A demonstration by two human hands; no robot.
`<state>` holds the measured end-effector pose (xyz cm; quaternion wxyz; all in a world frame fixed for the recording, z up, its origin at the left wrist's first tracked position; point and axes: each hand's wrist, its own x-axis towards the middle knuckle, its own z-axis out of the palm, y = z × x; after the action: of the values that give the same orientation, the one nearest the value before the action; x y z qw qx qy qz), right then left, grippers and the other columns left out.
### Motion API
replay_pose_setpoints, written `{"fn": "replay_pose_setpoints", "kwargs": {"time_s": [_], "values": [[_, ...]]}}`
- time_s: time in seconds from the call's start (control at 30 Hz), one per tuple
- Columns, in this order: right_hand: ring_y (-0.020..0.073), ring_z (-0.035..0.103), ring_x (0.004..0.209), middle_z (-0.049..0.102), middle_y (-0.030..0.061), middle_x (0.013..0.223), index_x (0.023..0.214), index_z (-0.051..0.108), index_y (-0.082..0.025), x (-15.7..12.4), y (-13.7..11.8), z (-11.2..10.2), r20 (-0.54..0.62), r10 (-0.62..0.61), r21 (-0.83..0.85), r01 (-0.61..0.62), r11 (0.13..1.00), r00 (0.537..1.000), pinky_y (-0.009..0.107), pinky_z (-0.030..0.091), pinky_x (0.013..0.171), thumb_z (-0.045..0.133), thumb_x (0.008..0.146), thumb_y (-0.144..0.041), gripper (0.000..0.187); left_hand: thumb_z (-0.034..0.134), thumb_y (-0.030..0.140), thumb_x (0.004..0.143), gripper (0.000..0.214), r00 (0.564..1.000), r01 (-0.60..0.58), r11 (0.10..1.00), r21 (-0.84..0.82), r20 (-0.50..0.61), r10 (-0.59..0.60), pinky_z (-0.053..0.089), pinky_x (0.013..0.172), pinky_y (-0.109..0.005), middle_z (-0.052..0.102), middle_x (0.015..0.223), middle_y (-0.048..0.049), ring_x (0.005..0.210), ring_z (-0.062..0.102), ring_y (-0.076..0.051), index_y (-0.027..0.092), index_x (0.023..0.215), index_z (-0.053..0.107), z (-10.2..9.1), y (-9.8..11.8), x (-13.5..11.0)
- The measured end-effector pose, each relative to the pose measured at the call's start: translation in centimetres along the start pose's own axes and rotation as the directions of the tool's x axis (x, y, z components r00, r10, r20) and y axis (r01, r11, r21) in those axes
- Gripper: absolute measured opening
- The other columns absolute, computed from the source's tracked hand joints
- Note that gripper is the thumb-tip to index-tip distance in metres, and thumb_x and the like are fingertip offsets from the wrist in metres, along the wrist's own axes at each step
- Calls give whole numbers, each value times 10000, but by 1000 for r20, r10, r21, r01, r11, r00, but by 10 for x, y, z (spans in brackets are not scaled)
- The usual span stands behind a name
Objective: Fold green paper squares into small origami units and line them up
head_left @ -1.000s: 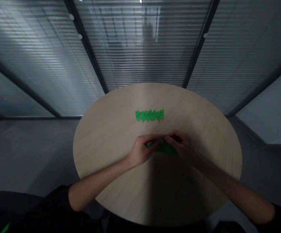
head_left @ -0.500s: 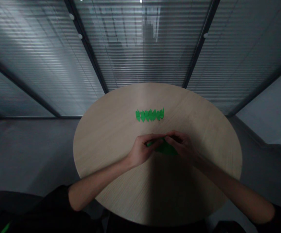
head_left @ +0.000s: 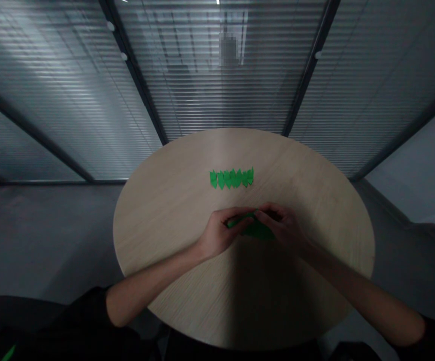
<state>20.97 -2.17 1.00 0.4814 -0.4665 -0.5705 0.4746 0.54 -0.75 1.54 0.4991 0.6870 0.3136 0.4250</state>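
Fingers [head_left: 236, 215] of your left hand [head_left: 217, 234] are curling over the top of a green paper sheet [head_left: 257, 229], held close together rather than spread. Fingers [head_left: 267, 214] of your right hand [head_left: 283, 226] are pressing together in the same way, and the two sets are nearly meeting above the paper. Both hands are pinching the sheet between them, though your thumbs and the exact grip are hidden beneath your fingers, so you cannot be sure how the paper is being held. Part of the sheet is sticking out below your hands, its lower edge lying near the table surface. Your hands are working near the middle of a round pale wood table [head_left: 307, 185], toward the side closest to you. Just ahead of them, a row of small green paper pieces [head_left: 231, 178] is lying side by side, their pointed shapes overlapping slightly. Beyond the table, a slatted glass partition [head_left: 217, 90] is rising above a grey floor [head_left: 44, 240], and a black sleeve [head_left: 89, 311] is covering your upper left arm.
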Motion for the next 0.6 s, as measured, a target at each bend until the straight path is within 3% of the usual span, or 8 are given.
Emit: {"fn": "replay_pose_setpoints", "kwargs": {"time_s": [0.27, 0.47, 0.6], "values": [[158, 605, 668, 644, 13, 736, 812, 715, -216, 0, 2, 0, -6, -5, -29, 5, 1000, 1000, 264, 505, 593, 772, 846, -517, 309, 706, 337, 970, 318, 1000, -11, 1000, 8, 1, 11, 612, 681, -268, 829, 997, -125, 786, 755, -190, 124, 1187, 798, 0, 1, 0], [160, 588, 677, 636, 12, 734, 819, 713, -215, 1, 0, 0, 13, -10, -27, 11, 1000, 1000, 267, 485, 604, 745, 848, -475, 263, 694, 293, 970, 292, 1000, -25, 1000, 7, 6, 25, 627, 842, -318, 829, 1082, -126, 946, 776, -224, 130, 1189, 798, 0, 1, 0], [151, 555, 644, 603, -1, 696, 812, 701, -212, 2, 1, -2, 29, -11, -88, 13, 996, 1000, 261, 446, 579, 721, 846, -454, 245, 688, 298, 968, 284, 999, 11, 999, 33, 30, -12, 612, 844, -322, 823, 1073, -119, 943, 764, -219, 131, 1171, 795, 0, -2, 1]]}}
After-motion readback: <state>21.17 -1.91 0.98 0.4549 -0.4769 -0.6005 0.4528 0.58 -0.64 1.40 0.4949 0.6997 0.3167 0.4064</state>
